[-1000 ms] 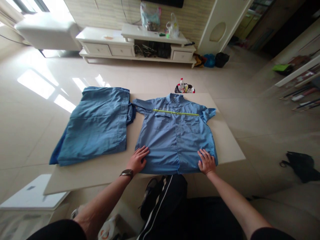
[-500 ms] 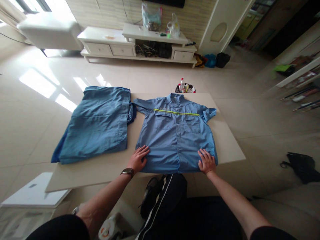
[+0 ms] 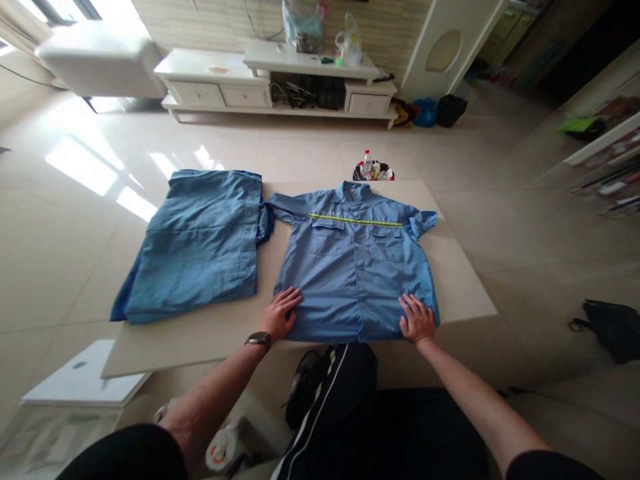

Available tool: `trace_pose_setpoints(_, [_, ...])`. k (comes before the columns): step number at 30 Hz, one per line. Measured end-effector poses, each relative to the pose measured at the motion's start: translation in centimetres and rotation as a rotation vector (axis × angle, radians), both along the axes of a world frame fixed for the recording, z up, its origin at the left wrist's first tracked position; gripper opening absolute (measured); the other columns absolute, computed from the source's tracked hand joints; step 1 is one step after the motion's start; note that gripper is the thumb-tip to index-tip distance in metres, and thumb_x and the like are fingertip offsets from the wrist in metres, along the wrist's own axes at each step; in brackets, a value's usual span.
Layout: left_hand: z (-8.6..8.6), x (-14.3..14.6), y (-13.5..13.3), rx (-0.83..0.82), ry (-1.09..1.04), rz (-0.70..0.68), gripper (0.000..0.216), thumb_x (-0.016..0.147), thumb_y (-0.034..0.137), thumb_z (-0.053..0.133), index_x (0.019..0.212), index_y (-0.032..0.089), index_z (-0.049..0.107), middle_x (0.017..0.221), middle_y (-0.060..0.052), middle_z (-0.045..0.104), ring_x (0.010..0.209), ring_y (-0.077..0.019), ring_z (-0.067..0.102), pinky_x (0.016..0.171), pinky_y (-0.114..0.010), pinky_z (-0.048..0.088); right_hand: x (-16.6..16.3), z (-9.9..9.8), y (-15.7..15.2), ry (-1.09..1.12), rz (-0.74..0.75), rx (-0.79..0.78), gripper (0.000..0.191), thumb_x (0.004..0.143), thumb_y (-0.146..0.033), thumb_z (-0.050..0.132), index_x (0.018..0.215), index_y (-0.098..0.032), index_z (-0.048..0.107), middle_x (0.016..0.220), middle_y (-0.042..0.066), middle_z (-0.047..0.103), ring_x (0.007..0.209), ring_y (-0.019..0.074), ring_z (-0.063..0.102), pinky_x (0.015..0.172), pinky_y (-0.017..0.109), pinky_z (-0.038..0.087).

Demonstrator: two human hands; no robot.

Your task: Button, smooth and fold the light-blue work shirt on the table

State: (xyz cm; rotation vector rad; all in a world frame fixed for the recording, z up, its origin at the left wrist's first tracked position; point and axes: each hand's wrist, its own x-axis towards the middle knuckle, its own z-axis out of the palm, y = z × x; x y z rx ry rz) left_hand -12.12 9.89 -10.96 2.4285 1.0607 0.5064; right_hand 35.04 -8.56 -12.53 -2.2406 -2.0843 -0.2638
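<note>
One blue shirt (image 3: 353, 267) is laid front-up and flat on the table (image 3: 465, 287), collar at the far edge, hem at the near edge. A yellow stripe (image 3: 355, 220) is seen across its chest above two pockets. The left hand (image 3: 281, 315) is pressed palm-down on the near left corner of the hem, fingers spread flat, nothing gripped; a watch (image 3: 259, 340) is worn on that wrist. The right hand (image 3: 417, 320) is placed flat on the near right corner of the hem, fingers extended and slightly apart, nothing gripped. A second blue garment (image 3: 197, 243) is laid folded just beside the shirt, on the table's left part, overhanging the edge. Beyond the table a small basket of bottles (image 3: 373, 172) is noted on the floor.
</note>
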Motion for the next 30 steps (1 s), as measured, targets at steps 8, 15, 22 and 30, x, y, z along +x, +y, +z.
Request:
trace_pose_setpoints(8, [0.02, 0.09, -0.03, 0.002, 0.001, -0.002, 0.06, 0.085, 0.012, 0.051, 0.141, 0.027, 0.064, 0.153, 0.001, 0.056, 0.148, -0.0254, 0.046, 0.125, -0.055, 0.039, 0.12, -0.15, -0.03, -0.008, 0.004, 0.011, 0.075, 0.089, -0.032, 0.049, 0.162, -0.029, 0.035, 0.158, 0.005, 0.051, 0.141, 0.0337, 0.044, 0.1, 0.043, 0.036])
trace_pose_setpoints(15, [-0.22, 0.01, 0.05, 0.004, 0.004, -0.005, 0.06, 0.085, 0.013, 0.051, 0.142, 0.027, 0.063, 0.153, 0.001, 0.056, 0.149, -0.0256, 0.045, 0.125, -0.055, 0.039, -0.09, 0.24, 0.02, 0.005, 0.005, 0.015, 0.067, 0.092, -0.033, 0.046, 0.158, -0.027, 0.043, 0.156, 0.006, 0.053, 0.141, 0.032, 0.045, 0.099, 0.043, 0.035])
trace_pose_setpoints(22, [-0.12, 0.0, 0.03, -0.002, 0.008, -0.002, 0.059, 0.085, 0.014, 0.051, 0.142, 0.026, 0.063, 0.153, 0.001, 0.055, 0.149, -0.0252, 0.044, 0.126, -0.055, 0.038, -0.1, 0.34, 0.05, 0.008, 0.003, 0.009, 0.072, 0.089, -0.032, 0.049, 0.16, -0.027, 0.039, 0.156, 0.006, 0.053, 0.139, 0.0339, 0.045, 0.1, 0.044, 0.034])
trace_pose_setpoints(30, [-0.07, 0.0, 0.02, -0.002, -0.004, -0.002, 0.058, 0.086, 0.015, 0.052, 0.142, 0.027, 0.063, 0.153, 0.001, 0.056, 0.149, -0.0257, 0.044, 0.126, -0.055, 0.038, -0.11, 0.33, 0.04, -0.014, -0.006, 0.0, 0.068, 0.089, -0.032, 0.049, 0.157, -0.026, 0.044, 0.156, 0.006, 0.053, 0.14, 0.0332, 0.044, 0.101, 0.043, 0.035])
